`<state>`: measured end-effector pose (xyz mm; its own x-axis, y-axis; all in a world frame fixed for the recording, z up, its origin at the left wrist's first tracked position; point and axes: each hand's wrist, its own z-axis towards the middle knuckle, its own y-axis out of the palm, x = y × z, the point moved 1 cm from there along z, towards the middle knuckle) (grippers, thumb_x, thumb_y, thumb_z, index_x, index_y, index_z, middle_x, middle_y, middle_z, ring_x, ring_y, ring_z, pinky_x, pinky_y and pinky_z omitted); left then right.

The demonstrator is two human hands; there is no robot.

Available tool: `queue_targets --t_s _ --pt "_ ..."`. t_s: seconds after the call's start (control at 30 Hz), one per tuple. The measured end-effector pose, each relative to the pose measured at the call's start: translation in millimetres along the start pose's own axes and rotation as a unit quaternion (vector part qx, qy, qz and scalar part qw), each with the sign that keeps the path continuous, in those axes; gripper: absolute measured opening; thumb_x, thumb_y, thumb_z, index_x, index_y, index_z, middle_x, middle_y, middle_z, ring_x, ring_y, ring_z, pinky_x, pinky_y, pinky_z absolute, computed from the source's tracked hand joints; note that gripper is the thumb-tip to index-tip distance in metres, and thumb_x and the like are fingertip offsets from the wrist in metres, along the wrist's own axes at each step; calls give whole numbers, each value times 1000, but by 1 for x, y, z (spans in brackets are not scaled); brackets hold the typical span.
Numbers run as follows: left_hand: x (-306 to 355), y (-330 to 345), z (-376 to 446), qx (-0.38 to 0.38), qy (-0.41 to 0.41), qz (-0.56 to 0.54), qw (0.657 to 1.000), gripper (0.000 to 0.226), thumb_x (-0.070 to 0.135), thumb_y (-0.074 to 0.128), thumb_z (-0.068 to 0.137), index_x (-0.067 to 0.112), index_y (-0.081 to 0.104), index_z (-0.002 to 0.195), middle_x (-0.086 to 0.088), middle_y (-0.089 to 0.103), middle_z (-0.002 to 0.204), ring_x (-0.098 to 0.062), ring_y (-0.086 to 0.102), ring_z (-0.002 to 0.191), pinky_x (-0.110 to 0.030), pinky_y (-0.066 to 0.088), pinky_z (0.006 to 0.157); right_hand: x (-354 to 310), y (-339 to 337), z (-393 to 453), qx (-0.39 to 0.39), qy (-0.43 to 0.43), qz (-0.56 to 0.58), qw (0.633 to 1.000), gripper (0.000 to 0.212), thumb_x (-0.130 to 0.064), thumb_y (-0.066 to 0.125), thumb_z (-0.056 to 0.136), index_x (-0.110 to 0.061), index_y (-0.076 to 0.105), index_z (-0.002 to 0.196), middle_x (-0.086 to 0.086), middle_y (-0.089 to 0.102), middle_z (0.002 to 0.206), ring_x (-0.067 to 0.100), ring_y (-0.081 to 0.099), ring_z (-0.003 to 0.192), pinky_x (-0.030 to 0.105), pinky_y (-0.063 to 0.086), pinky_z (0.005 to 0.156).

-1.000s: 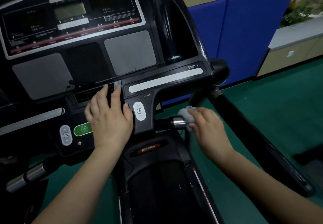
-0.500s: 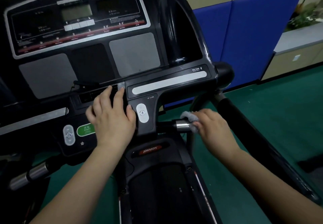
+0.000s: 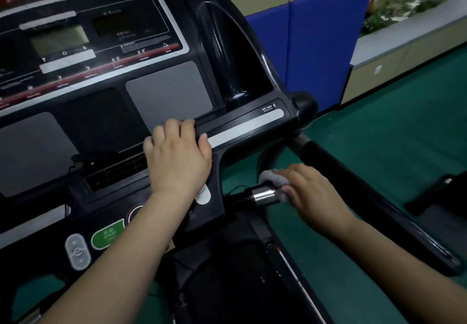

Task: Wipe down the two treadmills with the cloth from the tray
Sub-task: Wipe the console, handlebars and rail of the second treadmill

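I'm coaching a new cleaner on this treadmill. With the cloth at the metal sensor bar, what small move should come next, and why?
Probably slide the cloth leftward along the metal sensor bar. The right hand holds the cloth bunched at the bar's outer end, so the shiny part nearer the console looks uncovered. The left hand rests on the console, steadying.

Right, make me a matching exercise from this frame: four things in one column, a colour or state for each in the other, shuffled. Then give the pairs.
Things
1. cloth
2. start button
3. left hand
4. wall pad

Colours or states
A. blue
B. resting on the console edge
C. white, held against the metal grip by the right hand
D. green

Pairs: 1-C, 2-D, 3-B, 4-A
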<state>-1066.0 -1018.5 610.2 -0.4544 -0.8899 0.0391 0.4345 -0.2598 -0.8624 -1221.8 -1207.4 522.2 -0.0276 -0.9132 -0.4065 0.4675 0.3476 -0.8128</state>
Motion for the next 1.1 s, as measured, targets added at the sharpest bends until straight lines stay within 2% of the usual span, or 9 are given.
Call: queue_targets --t_s 0.1,0.2,0.33,0.43,0.57,0.7,0.87,1.0,1.1 --pt "1 1 1 3 -1 6 1000 40 38 42 93 14 56 122 -11 55 112 -35 46 102 -49 34 91 -25 13 3 17 11 -24 1000 35 -38 40 93 -20 65 111 -1 62 102 24 59 92 36 44 83" --pt "0 2 1 9 0 6 1000 41 38 42 92 14 56 122 -12 56 110 -36 46 101 -48 35 90 -53 28 5 -9 -50 -19 999 39 -39 43 92 -20 62 120 -2 62 109 22 58 98 34 39 87" --pt "-1 2 0 10 0 -3 1000 41 37 44 92 14 57 123 -12 57 110 -35 46 101 -47 34 91 -29 20 6 -63 -120 0 991 43 -45 43 95 -22 56 128 -2 59 118 20 57 106 36 45 91" --pt "-1 2 -1 18 1 -6 1000 43 39 42 91 14 57 123 -11 57 108 -35 46 100 -48 35 91 7 6 9 -63 -54 22 996 43 -48 38 94 -21 61 120 -4 60 109 21 58 100 36 46 87" --pt "0 0 -2 15 -2 -11 1000 46 40 40 90 14 58 124 -10 58 107 -34 47 100 -48 36 92 17 -15 37 88 50 169 980 40 -40 37 95 -16 64 111 -5 57 103 12 52 98 21 39 84" --pt "1 -1 -2 25 -3 -15 1000 46 40 40 89 14 59 123 -9 59 107 -33 47 99 -47 36 92 12 -38 88 263 120 181 940 39 -30 34 101 -12 51 131 6 49 122 2 41 109 6 29 93" --pt "4 -3 -2 16 -6 -4 1000 47 40 39 89 14 58 123 -7 58 107 -32 47 99 -48 36 93 22 -9 131 110 142 67 981 52 -31 35 101 -13 27 149 15 30 148 30 28 135 47 27 112" --pt "5 -3 -1 14 -11 2 1000 46 40 39 88 15 59 122 -7 58 105 -31 47 99 -48 37 92 35 -25 180 55 100 61 992 57 -34 38 100 -14 21 151 14 40 140 31 46 119 45 40 97" --pt "6 -3 -1 12 -14 5 1000 47 40 38 88 15 58 122 -7 58 106 -31 47 100 -48 36 93 45 -33 194 32 100 94 990 64 -49 30 92 -27 19 151 2 50 114 20 51 94 36 42 77"
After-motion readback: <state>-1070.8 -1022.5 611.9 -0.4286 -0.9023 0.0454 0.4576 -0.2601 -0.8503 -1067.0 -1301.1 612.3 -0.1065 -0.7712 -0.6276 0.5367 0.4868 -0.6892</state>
